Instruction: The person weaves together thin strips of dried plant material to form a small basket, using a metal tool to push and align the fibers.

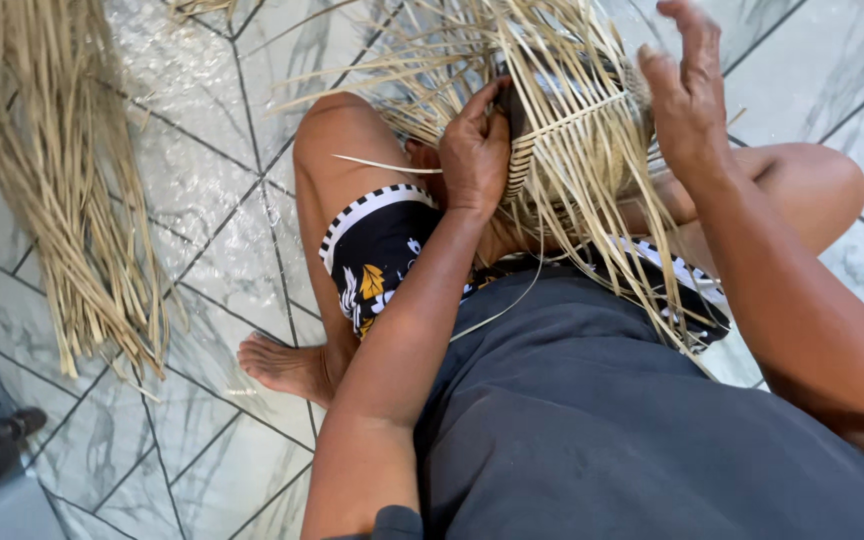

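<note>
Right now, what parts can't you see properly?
- Head view: the half-woven pale straw basket is cut off by the top edge.
- Left hand: fingertips hidden behind loose strands.
- Right hand: blurred.
- Pile of dry straw strips: top runs out of frame.
</note>
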